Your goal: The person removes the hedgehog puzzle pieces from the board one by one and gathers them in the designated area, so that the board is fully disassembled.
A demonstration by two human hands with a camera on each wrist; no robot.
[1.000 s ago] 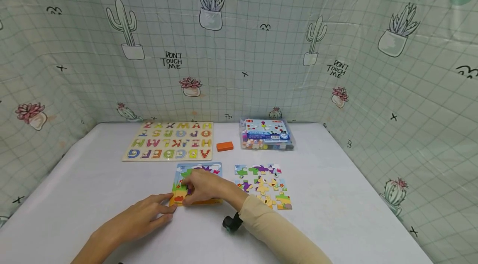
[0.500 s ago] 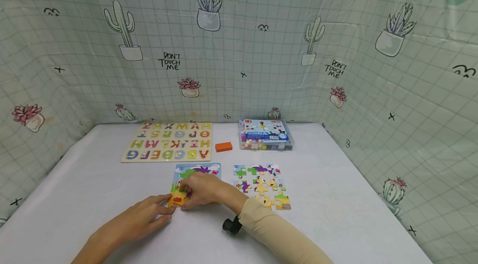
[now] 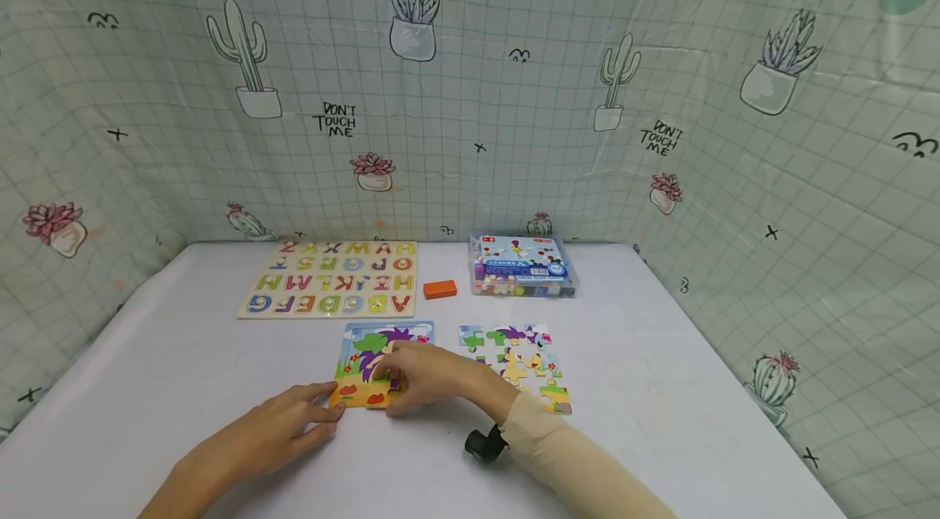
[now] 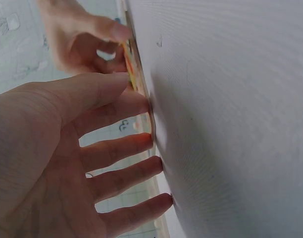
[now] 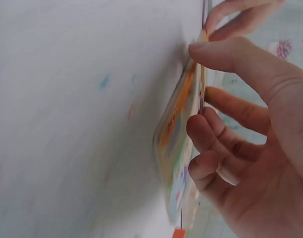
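Observation:
A jigsaw puzzle board (image 3: 354,365) with a blue, green and orange picture lies in front of me. My right hand (image 3: 426,372) is over its lower right part, thumb at the near edge and fingertips bent down, pinching a puzzle piece (image 5: 201,88) at the board's surface. Much of that piece is hidden by the fingers. My left hand (image 3: 286,425) rests beside the board's near left corner. Its fingers (image 4: 124,148) are extended and their tips touch the board's edge and the table. Loose puzzle pieces (image 3: 516,364) lie to the right, partly behind my right forearm.
A wooden alphabet board (image 3: 330,278) lies at the back left. Near it are an orange block (image 3: 440,290) and a clear plastic box (image 3: 524,266) with a blue label. A printed cloth (image 3: 477,95) hangs behind the white table (image 3: 646,413).
My right hand has shifted right along the board's near edge, uncovering purple areas and a second red shape in the picture. My left hand stays at the corner.

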